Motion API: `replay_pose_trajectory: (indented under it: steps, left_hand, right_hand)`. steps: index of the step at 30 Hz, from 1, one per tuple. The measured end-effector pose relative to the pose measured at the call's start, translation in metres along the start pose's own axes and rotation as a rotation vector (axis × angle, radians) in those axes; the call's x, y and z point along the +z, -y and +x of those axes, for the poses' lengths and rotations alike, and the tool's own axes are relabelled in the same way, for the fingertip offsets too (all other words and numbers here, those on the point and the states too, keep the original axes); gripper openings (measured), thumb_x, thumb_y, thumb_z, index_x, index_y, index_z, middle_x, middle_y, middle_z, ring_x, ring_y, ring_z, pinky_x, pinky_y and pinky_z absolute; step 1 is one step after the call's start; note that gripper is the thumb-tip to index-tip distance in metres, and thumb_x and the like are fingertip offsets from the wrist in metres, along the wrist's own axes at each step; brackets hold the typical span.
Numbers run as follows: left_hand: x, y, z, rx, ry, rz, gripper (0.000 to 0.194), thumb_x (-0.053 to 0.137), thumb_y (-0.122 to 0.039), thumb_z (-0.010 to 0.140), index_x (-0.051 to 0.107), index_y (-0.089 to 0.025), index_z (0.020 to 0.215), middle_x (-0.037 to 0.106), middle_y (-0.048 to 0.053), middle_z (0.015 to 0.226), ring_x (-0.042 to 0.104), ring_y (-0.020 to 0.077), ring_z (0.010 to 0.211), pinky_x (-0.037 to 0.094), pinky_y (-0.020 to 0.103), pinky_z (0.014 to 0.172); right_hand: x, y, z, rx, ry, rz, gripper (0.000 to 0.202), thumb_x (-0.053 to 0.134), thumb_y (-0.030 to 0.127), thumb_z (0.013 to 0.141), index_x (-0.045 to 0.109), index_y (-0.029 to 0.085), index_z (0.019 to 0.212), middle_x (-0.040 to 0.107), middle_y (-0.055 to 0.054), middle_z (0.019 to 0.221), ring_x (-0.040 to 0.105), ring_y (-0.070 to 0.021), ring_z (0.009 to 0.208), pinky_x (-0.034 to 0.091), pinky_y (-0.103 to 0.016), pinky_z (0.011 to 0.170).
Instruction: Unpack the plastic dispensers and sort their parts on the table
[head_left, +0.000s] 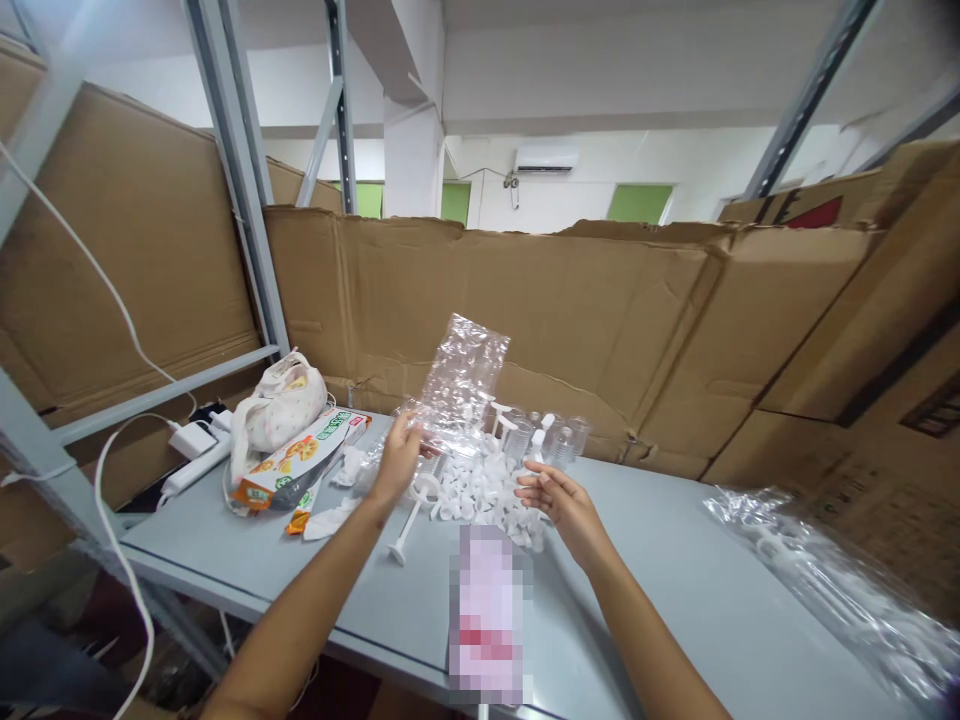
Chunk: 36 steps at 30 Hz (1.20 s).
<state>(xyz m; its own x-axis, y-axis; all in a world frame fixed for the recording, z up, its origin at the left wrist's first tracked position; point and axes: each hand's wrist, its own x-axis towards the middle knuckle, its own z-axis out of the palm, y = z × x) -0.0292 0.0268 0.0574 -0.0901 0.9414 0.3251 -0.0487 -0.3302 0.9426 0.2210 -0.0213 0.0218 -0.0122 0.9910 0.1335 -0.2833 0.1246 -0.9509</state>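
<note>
My left hand [401,452] is closed on a clear plastic bag [466,365], which stands up crinkled above the table. On the right, my right hand [556,497] hovers with fingers stretched and slightly curled; nothing shows in it. Between both hands lies a pile of small white plastic parts [484,485]. Behind the pile stand clear plastic cylinders [574,436] and white T-shaped plungers [501,415]. A white plunger-like rod [406,530] with a flat disc end rests on the table below my left hand.
A blurred-out pink object [489,615] is at the front edge of the grey table [637,580]. Left are a snack box [307,455], a cloth bag [281,400] and a power strip [196,468]. Bagged white parts [832,580] lie right. Cardboard walls [525,300] enclose the back.
</note>
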Motion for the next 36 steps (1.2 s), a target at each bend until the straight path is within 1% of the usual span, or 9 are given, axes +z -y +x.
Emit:
replay_pose_trajectory:
  steps: [5, 8, 12, 16, 20, 24, 27, 32, 36]
  left_hand:
    - [-0.056, 0.014, 0.012, 0.007, -0.239, 0.277, 0.040, 0.042, -0.027, 0.081, 0.035, -0.018, 0.119, 0.057, 0.001, 0.078, 0.056, 0.0101, 0.050, 0.047, 0.024, 0.054]
    - [-0.080, 0.025, 0.007, -0.035, -0.248, 0.540, 0.045, 0.040, -0.023, 0.082, 0.027, -0.019, 0.125, 0.056, 0.003, 0.087, 0.057, 0.0111, 0.052, 0.048, 0.028, 0.062]
    - [-0.091, 0.029, -0.005, 0.009, -0.170, 0.967, 0.051, 0.041, -0.020, 0.081, 0.025, -0.017, 0.130, 0.053, 0.010, 0.102, 0.061, 0.0209, 0.085, 0.046, 0.032, 0.076]
    - [-0.080, 0.019, -0.016, -0.055, -0.101, 1.347, 0.051, 0.040, -0.024, 0.083, 0.027, -0.019, 0.132, 0.046, 0.015, 0.114, 0.058, 0.0268, 0.092, 0.044, 0.036, 0.075]
    - [-0.062, 0.003, -0.030, -0.030, -0.128, 1.539, 0.048, 0.037, -0.027, 0.086, 0.030, -0.019, 0.132, 0.045, 0.017, 0.115, 0.058, 0.0278, 0.092, 0.043, 0.035, 0.072]
    - [-0.042, -0.002, -0.046, 0.046, 0.088, 1.416, 0.036, 0.035, -0.040, 0.088, 0.048, -0.020, 0.115, 0.057, 0.012, 0.106, 0.057, 0.0247, 0.095, 0.041, 0.031, 0.076]
    - [-0.027, 0.004, -0.052, 0.002, 0.284, 1.304, 0.050, 0.042, -0.054, 0.081, 0.046, -0.020, 0.119, 0.064, 0.010, 0.095, 0.060, 0.0262, 0.089, 0.041, 0.030, 0.071]
    - [-0.010, 0.016, -0.044, -0.095, 0.275, 1.308, 0.069, 0.048, -0.060, 0.073, 0.044, -0.012, 0.122, 0.066, 0.017, 0.094, 0.061, 0.0318, 0.090, 0.040, 0.032, 0.069]
    - [-0.009, 0.020, -0.031, -0.130, 0.288, 1.288, 0.041, 0.049, -0.048, 0.077, 0.059, -0.015, 0.099, 0.067, 0.014, 0.092, 0.062, 0.0279, 0.089, 0.041, 0.030, 0.069]
  right_hand:
    - [0.005, 0.000, -0.002, 0.002, 0.021, -0.022, 0.037, 0.066, 0.046, 0.070, 0.065, 0.018, 0.094, 0.069, -0.007, 0.082, 0.065, -0.0189, 0.071, 0.050, -0.034, 0.071]
    - [0.005, -0.001, -0.001, 0.008, 0.018, -0.028, 0.037, 0.067, 0.046, 0.069, 0.066, 0.019, 0.093, 0.069, -0.007, 0.080, 0.065, -0.0185, 0.070, 0.050, -0.033, 0.070]
    - [0.004, -0.003, -0.001, 0.010, 0.009, -0.043, 0.037, 0.067, 0.047, 0.068, 0.065, 0.018, 0.092, 0.069, -0.007, 0.080, 0.065, -0.0191, 0.070, 0.050, -0.033, 0.069]
    - [0.003, -0.004, -0.001, 0.013, 0.012, -0.042, 0.036, 0.067, 0.046, 0.069, 0.065, 0.019, 0.092, 0.069, -0.006, 0.080, 0.065, -0.0189, 0.070, 0.050, -0.033, 0.070]
    - [0.002, -0.005, 0.000, 0.013, 0.012, -0.066, 0.037, 0.067, 0.047, 0.068, 0.065, 0.019, 0.092, 0.068, -0.006, 0.080, 0.065, -0.0191, 0.070, 0.050, -0.034, 0.069]
    - [0.002, -0.006, 0.001, 0.018, 0.011, -0.078, 0.037, 0.067, 0.048, 0.068, 0.065, 0.018, 0.091, 0.068, -0.006, 0.079, 0.065, -0.0185, 0.070, 0.050, -0.032, 0.068]
    - [0.002, -0.007, 0.000, 0.018, 0.012, -0.081, 0.036, 0.067, 0.047, 0.068, 0.065, 0.018, 0.091, 0.068, -0.006, 0.078, 0.064, -0.0182, 0.069, 0.050, -0.032, 0.068]
    - [0.004, -0.008, -0.003, 0.017, 0.017, -0.114, 0.037, 0.066, 0.049, 0.068, 0.066, 0.019, 0.090, 0.068, -0.006, 0.078, 0.064, -0.0183, 0.069, 0.050, -0.032, 0.067]
    - [0.004, -0.006, -0.003, 0.006, 0.008, -0.124, 0.038, 0.067, 0.050, 0.067, 0.066, 0.019, 0.089, 0.068, -0.006, 0.077, 0.064, -0.0185, 0.068, 0.050, -0.032, 0.066]
